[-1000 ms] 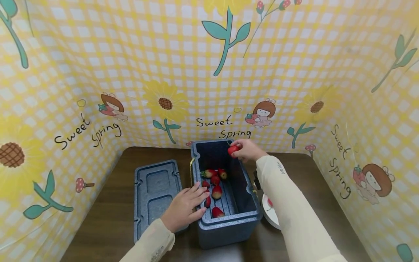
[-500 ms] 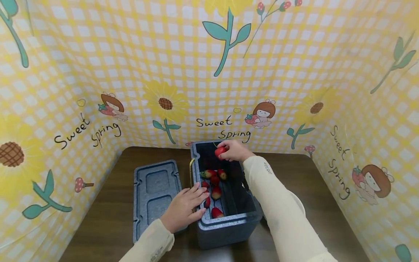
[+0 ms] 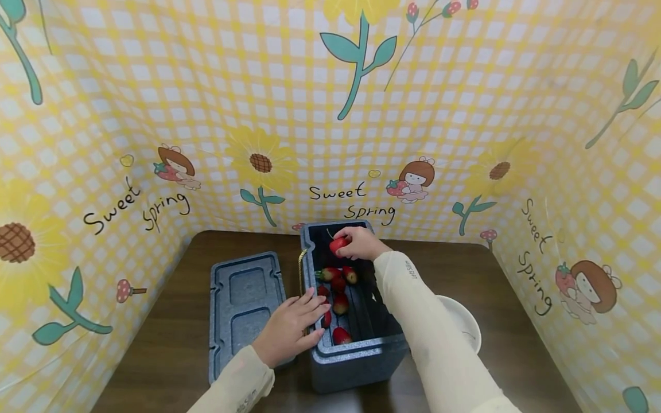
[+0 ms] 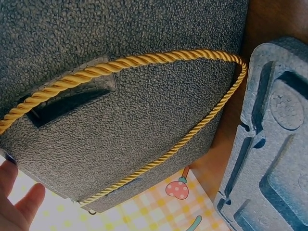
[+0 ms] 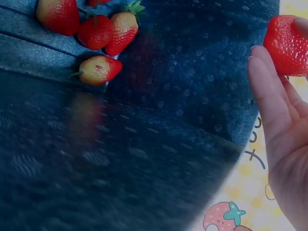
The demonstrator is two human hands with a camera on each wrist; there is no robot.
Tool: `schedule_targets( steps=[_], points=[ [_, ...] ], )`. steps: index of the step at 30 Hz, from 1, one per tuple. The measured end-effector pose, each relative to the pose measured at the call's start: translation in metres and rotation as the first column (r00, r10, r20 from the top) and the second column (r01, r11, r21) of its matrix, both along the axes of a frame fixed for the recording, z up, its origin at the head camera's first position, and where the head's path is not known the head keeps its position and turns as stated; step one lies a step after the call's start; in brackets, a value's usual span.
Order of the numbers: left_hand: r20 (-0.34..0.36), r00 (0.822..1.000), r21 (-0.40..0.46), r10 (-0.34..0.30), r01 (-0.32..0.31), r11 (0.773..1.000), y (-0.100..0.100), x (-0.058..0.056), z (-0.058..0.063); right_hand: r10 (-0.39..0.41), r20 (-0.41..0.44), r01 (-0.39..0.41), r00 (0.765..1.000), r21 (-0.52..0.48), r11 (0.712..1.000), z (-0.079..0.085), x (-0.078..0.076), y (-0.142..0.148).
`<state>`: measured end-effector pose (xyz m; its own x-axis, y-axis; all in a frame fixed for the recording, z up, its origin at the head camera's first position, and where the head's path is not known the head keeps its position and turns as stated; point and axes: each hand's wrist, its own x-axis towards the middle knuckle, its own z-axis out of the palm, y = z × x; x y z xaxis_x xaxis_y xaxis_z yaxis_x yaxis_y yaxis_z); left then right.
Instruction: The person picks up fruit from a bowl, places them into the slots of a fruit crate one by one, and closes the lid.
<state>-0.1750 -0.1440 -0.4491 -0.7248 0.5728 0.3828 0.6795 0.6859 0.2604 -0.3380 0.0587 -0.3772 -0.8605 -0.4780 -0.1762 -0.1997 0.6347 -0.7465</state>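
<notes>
My right hand [image 3: 364, 245] pinches a red strawberry [image 3: 338, 245] by its sides, above the far end of a grey-blue foam box [image 3: 356, 370]. A thin stem sticks up from this strawberry. In the right wrist view the strawberry [image 5: 287, 45] sits between thumb and fingers, high over the box interior. Several strawberries [image 3: 339, 304] lie on the box floor, mostly along its left side. The left hand [image 3: 290, 327] rests with extended fingers across the box's left rim. Only a thumb and a fingertip of that hand [image 4: 19, 202] show in the left wrist view.
Left of the box, its grey-blue lid [image 3: 245, 310] lies on the brown wooden table [image 3: 170, 321]. A yellow rope handle [image 4: 144, 60] hangs on the box's side. A white round dish [image 3: 470, 321] stands at right, partly behind the right sleeve. Patterned cloth [image 3: 330, 143] surrounds the table.
My right hand has carried the strawberry left and slightly down, from the box's right rim to over its inside. More of the white dish shows than half a second ago. The left hand stays put.
</notes>
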Motion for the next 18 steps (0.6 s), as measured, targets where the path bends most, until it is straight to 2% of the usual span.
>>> schedule_targets(
  steps=[6, 12, 18],
  points=[
    [-0.035, 0.999, 0.002, -0.018, 0.018, 1.000, 0.001, -0.001, -0.001, -0.021, 0.018, 0.021, 1.000, 0.000, 1.000, -0.012, 0.000, -0.001],
    [0.017, 1.000, -0.005, 0.005, -0.005, 1.000, 0.000, 0.000, 0.000, -0.010, 0.023, 0.010, 1.000, -0.005, 1.000, -0.026, 0.000, -0.005],
    [0.019, 1.000, -0.009, 0.012, -0.012, 1.000, 0.001, 0.001, 0.001, -0.015, 0.016, 0.015, 1.000, 0.006, 1.000, -0.035, 0.001, -0.006]
  ],
)
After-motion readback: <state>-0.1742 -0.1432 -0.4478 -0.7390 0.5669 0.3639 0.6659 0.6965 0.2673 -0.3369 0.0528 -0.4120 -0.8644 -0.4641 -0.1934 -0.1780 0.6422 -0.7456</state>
